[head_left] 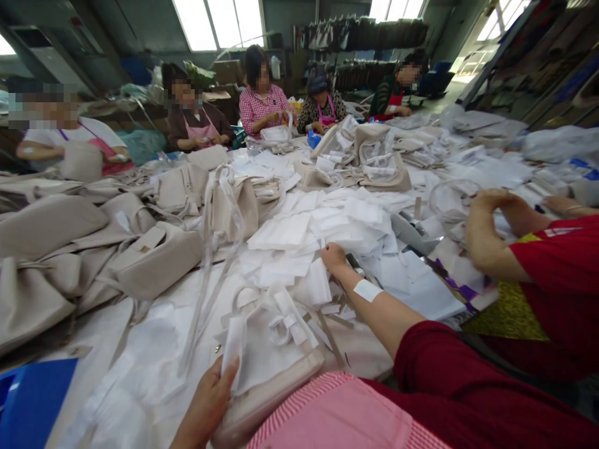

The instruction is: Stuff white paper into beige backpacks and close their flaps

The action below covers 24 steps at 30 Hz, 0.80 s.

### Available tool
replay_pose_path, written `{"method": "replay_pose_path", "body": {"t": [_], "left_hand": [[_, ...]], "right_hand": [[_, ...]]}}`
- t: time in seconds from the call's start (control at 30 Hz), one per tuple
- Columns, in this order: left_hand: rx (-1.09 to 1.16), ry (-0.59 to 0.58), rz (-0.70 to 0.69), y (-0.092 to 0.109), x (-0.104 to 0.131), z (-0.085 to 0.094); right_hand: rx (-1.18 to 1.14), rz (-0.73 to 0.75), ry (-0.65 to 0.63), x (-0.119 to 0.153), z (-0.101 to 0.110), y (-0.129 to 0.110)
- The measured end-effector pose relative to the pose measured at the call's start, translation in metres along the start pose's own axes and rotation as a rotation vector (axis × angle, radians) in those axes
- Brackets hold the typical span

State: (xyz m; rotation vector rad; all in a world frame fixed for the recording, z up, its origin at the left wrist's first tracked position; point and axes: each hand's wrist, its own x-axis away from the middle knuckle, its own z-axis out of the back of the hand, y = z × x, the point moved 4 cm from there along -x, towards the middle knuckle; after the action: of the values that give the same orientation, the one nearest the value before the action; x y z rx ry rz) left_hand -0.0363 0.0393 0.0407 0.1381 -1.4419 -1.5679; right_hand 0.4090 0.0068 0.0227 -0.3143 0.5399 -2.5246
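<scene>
Directly in front of me lies a beige bag [262, 399] with white wrapping sheet and wrapped straps on top. My left hand [210, 393] grips the bag's left side, its thumb over a white-wrapped strip [233, 349]. Farther forward and to the right, my right hand [334, 257] reaches to the edge of a heap of white sheets [327, 215]. Its fingers are curled, and what they hold, if anything, is too small to make out. A white patch is stuck on my right forearm.
Beige bags [154, 262] are piled at the left, above a blue bin [37, 405]. More partly wrapped bags [384, 156] stand at the back. A person in red [556, 262] works close on my right. Several people sit across the table.
</scene>
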Motion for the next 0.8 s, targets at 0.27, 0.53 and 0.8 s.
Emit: {"method": "replay_pose_path", "body": {"t": [0.27, 0.53, 0.8], "left_hand": [[-0.043, 0.000, 0.025, 0.002, 0.000, 0.001], [-0.065, 0.049, 0.028, 0.000, -0.003, 0.001], [-0.073, 0.036, 0.078, 0.000, -0.003, -0.001]], "right_hand": [[-0.344, 0.311, 0.432, 0.021, 0.111, 0.000], [-0.023, 1.022, -0.127, 0.151, 0.030, 0.073], [0.087, 0.939, -0.269, 0.165, -0.043, 0.133]]}}
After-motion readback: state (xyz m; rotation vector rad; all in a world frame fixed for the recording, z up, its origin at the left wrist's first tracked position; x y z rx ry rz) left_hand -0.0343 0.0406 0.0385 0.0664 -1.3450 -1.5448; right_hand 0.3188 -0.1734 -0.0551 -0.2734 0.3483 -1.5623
